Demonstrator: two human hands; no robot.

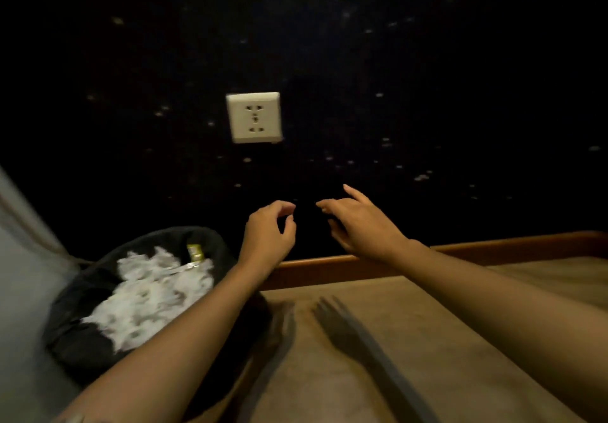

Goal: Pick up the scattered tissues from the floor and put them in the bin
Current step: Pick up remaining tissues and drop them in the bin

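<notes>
A black-lined bin (75,333) stands at the lower left, holding a heap of white crumpled tissues (154,297) and a small yellow-green wrapper (194,252). My left hand (268,236) hovers just right of the bin's far rim, fingers curled and apart, holding nothing. My right hand (362,221) is raised beside it, fingers spread, empty. Both hands are in front of the dark wall. No loose tissue shows on the visible floor.
A dark speckled wall (427,77) fills the upper view, with a white wall socket (255,117) above the hands. A wooden skirting board (329,266) runs along the beige floor (411,340). A pale surface (23,274) rises at the left of the bin.
</notes>
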